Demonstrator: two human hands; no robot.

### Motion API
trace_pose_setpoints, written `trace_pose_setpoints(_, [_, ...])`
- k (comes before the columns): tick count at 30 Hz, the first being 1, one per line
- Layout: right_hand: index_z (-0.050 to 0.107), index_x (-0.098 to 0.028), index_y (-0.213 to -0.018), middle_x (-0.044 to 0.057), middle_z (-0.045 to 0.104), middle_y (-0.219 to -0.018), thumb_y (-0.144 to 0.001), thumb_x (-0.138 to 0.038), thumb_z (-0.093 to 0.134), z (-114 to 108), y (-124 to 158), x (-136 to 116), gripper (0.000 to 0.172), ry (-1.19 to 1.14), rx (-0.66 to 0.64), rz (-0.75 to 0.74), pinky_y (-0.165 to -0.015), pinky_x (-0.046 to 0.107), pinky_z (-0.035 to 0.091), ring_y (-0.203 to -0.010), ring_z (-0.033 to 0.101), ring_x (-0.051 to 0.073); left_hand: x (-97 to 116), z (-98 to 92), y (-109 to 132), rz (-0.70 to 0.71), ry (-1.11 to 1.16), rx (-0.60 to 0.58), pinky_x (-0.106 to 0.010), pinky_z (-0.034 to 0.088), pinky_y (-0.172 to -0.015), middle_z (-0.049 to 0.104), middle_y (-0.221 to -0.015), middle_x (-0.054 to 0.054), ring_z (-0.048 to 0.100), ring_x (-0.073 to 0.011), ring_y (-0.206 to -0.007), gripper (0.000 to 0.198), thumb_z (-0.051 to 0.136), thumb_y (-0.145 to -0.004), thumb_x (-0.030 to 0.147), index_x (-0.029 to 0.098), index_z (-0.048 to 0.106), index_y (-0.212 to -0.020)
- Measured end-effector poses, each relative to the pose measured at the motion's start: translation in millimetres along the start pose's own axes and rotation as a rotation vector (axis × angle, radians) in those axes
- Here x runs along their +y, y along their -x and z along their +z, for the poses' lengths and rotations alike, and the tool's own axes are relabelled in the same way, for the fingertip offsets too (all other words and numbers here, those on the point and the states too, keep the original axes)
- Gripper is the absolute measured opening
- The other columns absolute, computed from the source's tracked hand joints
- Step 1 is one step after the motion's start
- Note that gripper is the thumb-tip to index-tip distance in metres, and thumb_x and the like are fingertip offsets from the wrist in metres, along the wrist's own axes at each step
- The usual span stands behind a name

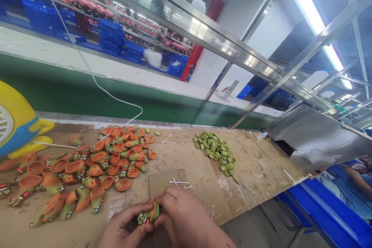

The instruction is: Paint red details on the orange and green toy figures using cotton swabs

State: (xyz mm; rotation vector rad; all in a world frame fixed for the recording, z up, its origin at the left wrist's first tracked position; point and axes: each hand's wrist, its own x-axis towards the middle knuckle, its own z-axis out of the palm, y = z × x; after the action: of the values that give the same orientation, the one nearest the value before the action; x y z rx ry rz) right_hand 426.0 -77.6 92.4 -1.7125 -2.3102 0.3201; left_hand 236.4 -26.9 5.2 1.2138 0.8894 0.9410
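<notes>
Low in the head view, my left hand [124,223] is closed around a small green and orange figurine [147,216] with painted round eyes and a red spot. My right hand [181,215] pinches a green oval cap piece [157,210] against the figurine's orange end. Fingers hide how far the cap sits on it. To the left lies a large pile of similar figurines [99,157], many with hollow orange ends showing. Farther off, right of centre, is a heap of loose green oval caps [215,149].
Cardboard [180,157] covers the bench. Cotton swabs [178,182] lie just beyond my hands. A yellow and blue fan [17,120] stands at the left, with a white cord [95,79]. A metal chute [316,137] stands at the right, above a blue tray [314,209].
</notes>
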Motion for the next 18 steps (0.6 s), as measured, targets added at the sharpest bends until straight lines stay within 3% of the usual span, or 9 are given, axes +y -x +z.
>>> trace_pose_setpoints(3, [0.068, -0.021, -0.106, 0.002, 0.069, -0.094, -0.089, -0.03, 0.079, 2, -8, -3, 0.022, 0.05, 0.036, -0.014, -0.075, 0.03, 0.049, -0.087, 0.064, 0.021, -3, 4.8, -1, -0.084, 0.175, 0.029, -0.043, 0.063, -0.093, 0.084, -0.103, -0.012, 0.077, -0.0371, -0.102, 0.039, 0.094, -0.061, 0.046, 0.024, 0.086, -0.092])
trace_pose_setpoints(7, [0.063, -0.022, -0.121, 0.003, 0.07, -0.102, -0.087, -0.03, 0.08, 15, -15, -13, 0.038, 0.076, 0.145, -0.096, -0.078, 0.033, 0.052, -0.09, 0.065, 0.024, 2, 16.1, 0, -0.144, 0.466, 0.166, -0.037, 0.065, -0.08, 0.082, -0.105, -0.011, 0.074, -0.0363, -0.102, 0.049, 0.098, -0.056, 0.044, 0.023, 0.084, -0.098])
trace_pose_setpoints(11, [0.053, -0.026, -0.138, 0.006, 0.069, -0.119, -0.086, -0.036, 0.08, 8, -3, -15, 0.059, -0.134, 0.258, -0.164, -0.086, 0.031, 0.055, -0.101, 0.067, 0.023, 18, 17.5, 4, -0.258, 0.633, 0.115, -0.031, 0.06, -0.073, 0.079, -0.089, -0.008, 0.072, -0.0256, -0.083, 0.044, 0.099, -0.058, 0.041, 0.02, 0.081, -0.092])
trace_pose_setpoints(14, [0.051, -0.025, -0.138, 0.009, 0.066, -0.125, -0.1, -0.034, 0.056, -8, 20, 14, 0.039, -0.235, 0.417, -0.032, -0.095, 0.033, 0.054, -0.111, 0.065, 0.023, 32, 12.6, 6, -0.277, 0.727, 0.113, -0.023, 0.055, -0.067, 0.074, -0.086, -0.007, 0.067, -0.0189, -0.08, 0.04, 0.098, -0.06, 0.034, 0.017, 0.08, -0.091])
trace_pose_setpoints(16, [0.054, -0.024, -0.132, 0.008, 0.067, -0.117, -0.104, -0.034, 0.045, -12, 37, 47, 0.031, -0.252, 0.482, 0.187, -0.086, 0.03, 0.056, -0.096, 0.067, 0.018, 36, 8.5, 5, -0.281, 0.781, 0.121, -0.02, 0.052, -0.061, 0.072, -0.086, -0.007, 0.063, -0.0166, -0.077, 0.039, 0.098, -0.059, 0.03, 0.016, 0.079, -0.091])
trace_pose_setpoints(18, [0.057, -0.023, -0.131, 0.008, 0.068, -0.117, -0.104, -0.042, 0.043, -6, 52, 82, 0.035, -0.184, 0.495, 0.41, -0.085, 0.03, 0.057, -0.095, 0.068, 0.018, 35, 4.1, 4, -0.286, 0.827, 0.112, -0.021, 0.052, -0.059, 0.07, -0.086, -0.006, 0.061, -0.0156, -0.075, 0.037, 0.097, -0.06, 0.026, 0.016, 0.079, -0.091])
